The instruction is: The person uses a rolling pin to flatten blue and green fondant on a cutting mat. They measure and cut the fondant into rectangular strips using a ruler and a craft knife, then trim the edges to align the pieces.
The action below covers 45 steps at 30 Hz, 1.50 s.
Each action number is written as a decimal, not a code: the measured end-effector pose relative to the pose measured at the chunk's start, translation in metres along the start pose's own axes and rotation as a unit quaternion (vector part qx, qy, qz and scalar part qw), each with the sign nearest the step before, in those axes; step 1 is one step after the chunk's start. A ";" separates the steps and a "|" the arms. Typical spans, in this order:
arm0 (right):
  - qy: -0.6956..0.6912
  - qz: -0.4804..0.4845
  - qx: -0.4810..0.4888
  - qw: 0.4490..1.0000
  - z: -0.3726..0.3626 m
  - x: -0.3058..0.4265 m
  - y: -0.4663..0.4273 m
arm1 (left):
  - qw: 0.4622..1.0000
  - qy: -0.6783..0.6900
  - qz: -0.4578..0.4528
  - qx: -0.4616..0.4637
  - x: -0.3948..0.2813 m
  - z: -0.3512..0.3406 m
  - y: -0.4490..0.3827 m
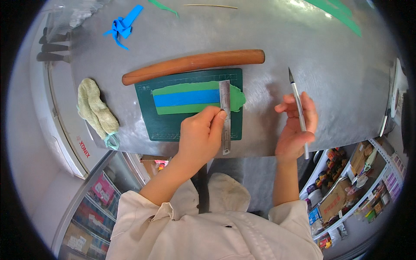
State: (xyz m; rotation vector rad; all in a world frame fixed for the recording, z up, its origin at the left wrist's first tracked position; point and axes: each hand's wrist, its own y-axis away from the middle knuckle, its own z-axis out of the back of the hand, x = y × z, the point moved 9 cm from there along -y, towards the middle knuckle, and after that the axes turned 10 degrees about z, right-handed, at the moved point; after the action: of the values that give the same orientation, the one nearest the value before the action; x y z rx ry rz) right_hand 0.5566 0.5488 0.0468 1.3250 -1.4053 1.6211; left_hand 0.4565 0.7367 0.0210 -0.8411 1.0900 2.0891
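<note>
My left hand (202,133) grips a steel ruler (225,123) near its middle. The ruler stands crosswise over a green sheet (188,86) that looks like rolled fondant or clay. A blue strip (187,98) lies along the middle of that sheet, its right end meeting the ruler's edge. Beneath them is a dark green cutting mat (162,125). Off to the right of the mat, my right hand (294,126) holds a craft knife (299,109) with a silver handle, its blade pointing away from me and clear of the sheet.
A wooden rolling pin (195,62) lies along the mat's far edge on the metal table (338,81). A folded towel (96,105) rests at left. Blue scraps (123,27), a thin stick (209,5) and a green sheet (338,13) lie farther back. Shelves (344,195) stand below right.
</note>
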 end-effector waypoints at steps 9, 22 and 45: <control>-0.055 -0.122 -0.072 0.988 -0.030 -0.024 0.021 | 0.997 -0.079 -0.001 -0.018 -0.008 -0.002 -0.001; 0.025 -0.029 -0.022 0.999 -0.037 -0.023 0.016 | 0.996 -0.080 -0.022 -0.019 -0.011 -0.004 0.002; 0.111 -0.003 0.038 0.993 -0.048 -0.020 0.008 | 0.994 -0.094 -0.042 -0.027 -0.014 -0.003 -0.001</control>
State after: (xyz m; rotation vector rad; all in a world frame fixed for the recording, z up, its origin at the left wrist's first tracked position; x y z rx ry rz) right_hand 0.5420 0.5961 0.0286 1.1487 -1.2163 1.7739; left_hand 0.4660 0.7310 0.0298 -0.6875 0.8871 2.0888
